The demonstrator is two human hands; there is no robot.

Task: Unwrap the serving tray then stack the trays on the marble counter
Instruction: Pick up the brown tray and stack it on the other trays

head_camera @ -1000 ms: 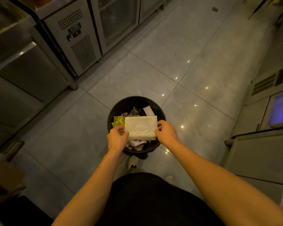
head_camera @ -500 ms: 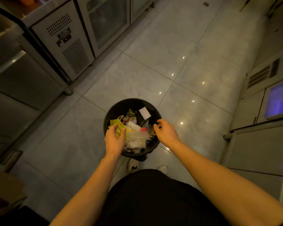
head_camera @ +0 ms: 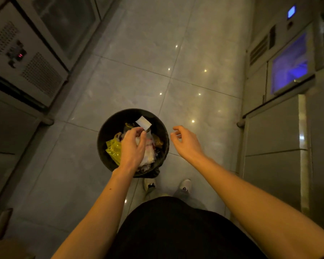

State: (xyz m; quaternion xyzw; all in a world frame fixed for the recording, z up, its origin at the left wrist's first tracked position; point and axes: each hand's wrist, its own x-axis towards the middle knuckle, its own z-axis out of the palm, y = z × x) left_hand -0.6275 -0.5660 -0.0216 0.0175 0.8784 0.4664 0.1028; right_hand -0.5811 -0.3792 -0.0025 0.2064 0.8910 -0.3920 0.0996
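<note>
A round black trash bin [head_camera: 108, 128] stands on the tiled floor below me, filled with crumpled clear plastic wrap [head_camera: 150, 154], yellow packaging [head_camera: 113, 148] and a white slip of paper [head_camera: 143, 122]. My left hand [head_camera: 132, 146] hovers over the bin, fingers loosely curled with nothing in them. My right hand [head_camera: 187, 142] is open just right of the bin's rim, empty. No serving tray and no marble counter are in view.
Steel refrigerated cabinets [head_camera: 32, 58] line the left side of the aisle. More steel units with a blue-lit window [head_camera: 289, 64] line the right. My two shoes [head_camera: 184, 185] stand just behind the bin on the glossy grey tiles [head_camera: 157, 43].
Both hands held a flat sheet of clear wrap over the bin, then let it drop in. Both hands have since lifted, and the right one moved off to the right.
</note>
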